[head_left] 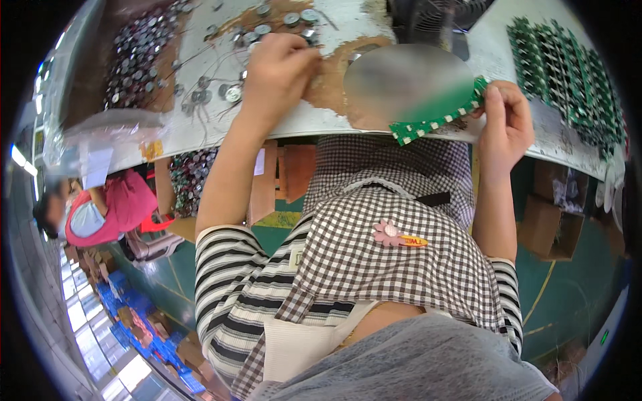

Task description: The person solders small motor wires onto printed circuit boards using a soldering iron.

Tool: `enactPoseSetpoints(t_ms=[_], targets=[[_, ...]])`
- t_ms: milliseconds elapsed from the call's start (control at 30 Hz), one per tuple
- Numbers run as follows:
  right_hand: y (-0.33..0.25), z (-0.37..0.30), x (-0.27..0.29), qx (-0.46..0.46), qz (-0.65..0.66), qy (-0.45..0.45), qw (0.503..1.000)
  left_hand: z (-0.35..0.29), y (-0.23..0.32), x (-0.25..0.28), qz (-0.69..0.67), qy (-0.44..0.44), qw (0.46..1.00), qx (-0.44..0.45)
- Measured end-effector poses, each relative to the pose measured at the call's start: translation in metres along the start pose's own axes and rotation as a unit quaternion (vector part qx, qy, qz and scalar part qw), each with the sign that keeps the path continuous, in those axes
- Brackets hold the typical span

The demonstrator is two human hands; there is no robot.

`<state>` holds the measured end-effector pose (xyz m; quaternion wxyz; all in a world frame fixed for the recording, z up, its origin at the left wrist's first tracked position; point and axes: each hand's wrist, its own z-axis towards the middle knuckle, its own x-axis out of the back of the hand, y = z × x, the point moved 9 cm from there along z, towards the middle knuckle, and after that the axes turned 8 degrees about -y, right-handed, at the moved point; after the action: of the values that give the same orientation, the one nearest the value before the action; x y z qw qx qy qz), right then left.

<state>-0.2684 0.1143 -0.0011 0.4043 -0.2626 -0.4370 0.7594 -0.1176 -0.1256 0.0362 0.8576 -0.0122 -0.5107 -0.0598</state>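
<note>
Across the upper part of the view runs a worn white desk point(491, 57), its surface peeled to brown in places. On its right side lies a broad bank of green circuit boards point(562, 80), set close together in rows. Toward the left, a dense heap of small round parts point(144, 60) sits on a brown surface. A black fan point(435, 17) stands at the far edge, and a blurred oval below it hides whatever lies there.

The person's right hand point(508, 123) is raised over the near edge of the desk, thumb and fingers pinching one end of a green strip point(428, 122). The left hand point(281, 73) is over the desk beside loose silver discs point(291, 19), fingers curled and pointing down; whether they grip anything cannot be told.

The green strip looks light and thin, probably stiff enough to hold its line when gripped at one end, yet likely to crack or lose a part if bent hard. Its smooth face may slip a little. A hold by the bare end or along the long edges seems best, clear of the mounted parts.

In looks it is long and narrow, bright green, slanting down leftward from the right hand, its upper side lost in the blur. Smallest of all, pale blocky components point(435, 125) sit spaced along its lower edge.
</note>
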Motion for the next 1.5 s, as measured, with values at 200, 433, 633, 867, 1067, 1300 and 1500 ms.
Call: enactPoseSetpoints(t_ms=[200, 433, 633, 867, 1067, 1300, 1500], targets=[[0.02, -0.002, -0.014, -0.08, -0.072, -0.084, 0.991, -0.008, -0.044, 0.005, -0.532, 0.27, 0.76, 0.259], [0.008, -0.009, -0.035, -0.033, -0.018, -0.137, 0.99, 0.005, 0.049, -0.066, -0.66, -0.072, 0.668, 0.337], [-0.012, -0.014, -0.04, 0.034, -0.102, -0.147, 0.983, 0.017, 0.071, -0.074, -0.567, -0.133, 0.753, 0.306], [-0.005, -0.018, -0.03, 0.03, 0.005, -0.108, 0.994, 0.034, 0.074, -0.07, -0.509, -0.078, 0.835, 0.194], [-0.007, -0.014, -0.033, 0.019, 0.0, -0.126, 0.992, 0.031, 0.073, -0.083, -0.633, -0.103, 0.701, 0.313], [-0.006, -0.008, -0.031, 0.015, 0.018, -0.123, 0.992, 0.034, 0.073, -0.088, -0.652, -0.087, 0.682, 0.32], [-0.009, 0.0, -0.032, 0.02, -0.01, -0.114, 0.993, 0.038, 0.069, -0.088, -0.648, -0.066, 0.688, 0.32]])
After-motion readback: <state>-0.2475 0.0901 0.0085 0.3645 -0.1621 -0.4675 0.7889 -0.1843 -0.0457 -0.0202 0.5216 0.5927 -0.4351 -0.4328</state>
